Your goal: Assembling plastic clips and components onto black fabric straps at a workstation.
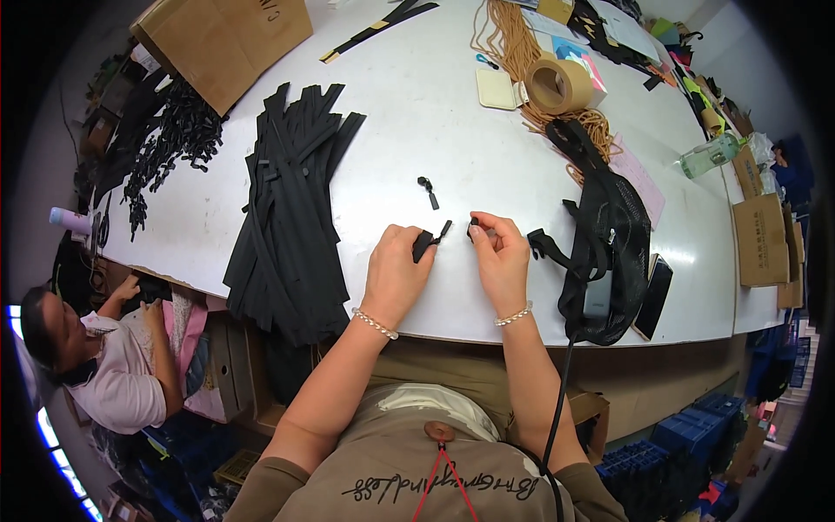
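Observation:
My left hand is closed round a short black strip that looks like zipper tape. A small black zipper pull sticks out at its fingertips. Facing it, my right hand pinches a small dark piece, perhaps another zipper pull; the fingers cover most of it. A gap separates the two hands. Just beyond them, a loose black zipper pull lies on the white table. Left of my left hand is a heap of long black zipper strips, hanging over the near edge.
Many black zipper pulls spill beside a cardboard box at far left. On the right are a black mesh bag, a phone, a tape roll, tan cord and a bottle. A co-worker sits at lower left.

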### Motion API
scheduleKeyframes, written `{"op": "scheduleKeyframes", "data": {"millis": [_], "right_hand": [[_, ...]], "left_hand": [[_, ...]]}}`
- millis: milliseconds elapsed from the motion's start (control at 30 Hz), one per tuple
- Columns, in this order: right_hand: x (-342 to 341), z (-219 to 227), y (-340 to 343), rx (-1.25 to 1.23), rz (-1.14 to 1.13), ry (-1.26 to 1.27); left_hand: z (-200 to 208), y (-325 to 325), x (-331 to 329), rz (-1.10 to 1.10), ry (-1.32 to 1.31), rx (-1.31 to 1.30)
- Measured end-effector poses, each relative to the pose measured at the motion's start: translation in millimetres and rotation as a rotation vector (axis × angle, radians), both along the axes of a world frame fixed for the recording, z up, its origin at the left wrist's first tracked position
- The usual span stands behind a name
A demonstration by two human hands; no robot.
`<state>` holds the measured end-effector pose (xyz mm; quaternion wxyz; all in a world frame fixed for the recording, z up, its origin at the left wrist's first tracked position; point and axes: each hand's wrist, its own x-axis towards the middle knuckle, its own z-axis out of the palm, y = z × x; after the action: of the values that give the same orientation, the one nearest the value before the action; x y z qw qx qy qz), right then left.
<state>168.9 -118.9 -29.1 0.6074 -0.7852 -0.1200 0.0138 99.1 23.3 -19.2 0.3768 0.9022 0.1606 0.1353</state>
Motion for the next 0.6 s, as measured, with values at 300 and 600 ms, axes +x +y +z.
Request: {"op": "scheduleKeyframes", "data": {"millis": [300,600], "right_hand": [[-39,34,-6,-0.007,0.118,-0.004],[-69,34,-19,0.455,0.316,0.423]], "left_hand": [[30,-5,-21,-0.01,-0.158,-0.29],[41,-12,-41,-0.136,-0.02,-0.921]]}}
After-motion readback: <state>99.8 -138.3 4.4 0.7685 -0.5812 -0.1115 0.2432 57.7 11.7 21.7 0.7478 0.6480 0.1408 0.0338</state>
